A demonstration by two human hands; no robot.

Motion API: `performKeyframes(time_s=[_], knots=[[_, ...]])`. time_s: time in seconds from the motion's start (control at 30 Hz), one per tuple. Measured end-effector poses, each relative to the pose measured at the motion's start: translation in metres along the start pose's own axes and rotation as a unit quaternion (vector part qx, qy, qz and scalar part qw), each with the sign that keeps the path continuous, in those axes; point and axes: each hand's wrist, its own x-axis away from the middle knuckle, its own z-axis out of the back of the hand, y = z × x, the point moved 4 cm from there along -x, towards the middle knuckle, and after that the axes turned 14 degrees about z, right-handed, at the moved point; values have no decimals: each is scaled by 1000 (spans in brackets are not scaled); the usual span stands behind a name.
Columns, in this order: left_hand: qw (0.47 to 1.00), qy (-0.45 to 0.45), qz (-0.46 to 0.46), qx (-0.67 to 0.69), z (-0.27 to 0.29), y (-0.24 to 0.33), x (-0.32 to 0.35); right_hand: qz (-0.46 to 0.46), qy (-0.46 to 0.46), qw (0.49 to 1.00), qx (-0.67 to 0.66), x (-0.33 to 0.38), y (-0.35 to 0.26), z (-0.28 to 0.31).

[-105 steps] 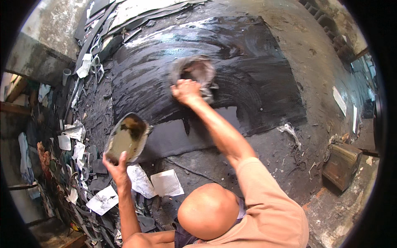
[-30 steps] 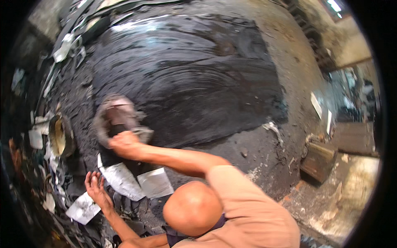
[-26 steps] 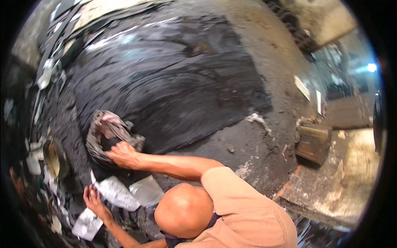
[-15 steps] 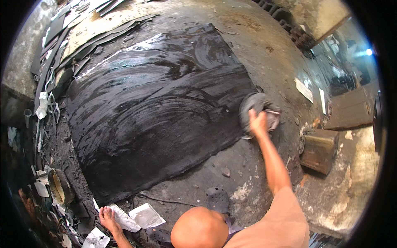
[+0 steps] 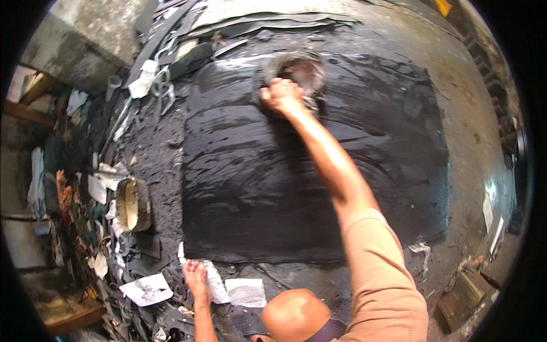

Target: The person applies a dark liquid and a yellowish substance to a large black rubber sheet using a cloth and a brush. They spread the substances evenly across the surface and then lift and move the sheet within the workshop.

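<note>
A large black sheet lies on the floor, wet and shiny toward its far edge, with curved smear marks across it. Stretched far forward, my right hand grips the near left side of a round, grey, crumpled rag, pressed to the sheet by its far edge. Motion blurs the rag somewhat. By the sheet's near left corner, my left hand rests with fingers extended, beside a white paper piece; whether it presses on the paper or the sheet's edge is unclear.
Another whitish paper square and a smudged white sheet lie near my left hand. An oblong cut-open container stands among scraps on the left. Dark strips lie beyond the sheet. A brown box stands at right.
My right hand has swept the rag from the sheet's right edge to its far left part. The view has turned left. My left hand stays by the near left corner.
</note>
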Motion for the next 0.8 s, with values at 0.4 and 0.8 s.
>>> performKeyframes(time_s=[0.4, 0.8], knots=[[991, 21, 83, 105, 13, 1, -30, 266, -110, 949, -129, 194, -196, -99], [983, -71, 131, 112, -5, 31, -66, -478, 164, 855, 118, 613, 338, 219]])
